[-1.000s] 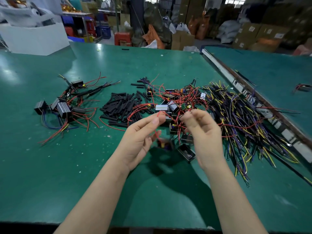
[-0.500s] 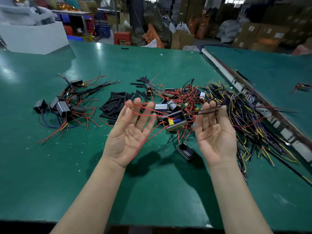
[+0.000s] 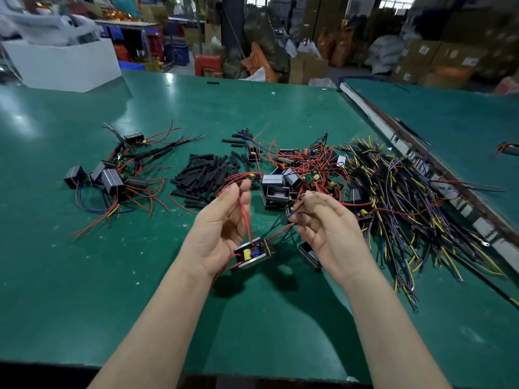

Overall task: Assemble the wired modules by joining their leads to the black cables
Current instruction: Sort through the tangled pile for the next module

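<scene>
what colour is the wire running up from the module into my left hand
Red. The head view shows the red wire rising from the module to the left hand.

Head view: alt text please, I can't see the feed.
Left hand pinches a red lead with a small module hanging below; right hand holds a black cable. Loose modules, black sleeves and wire bundles lie on the green table.

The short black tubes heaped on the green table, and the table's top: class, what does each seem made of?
Short black tubes: matte, slightly crooked, probably flexible plastic or rubber sleeving. Green table top: smooth with soft glare from the lights, likely a rubber or vinyl mat; uncertain.
</scene>
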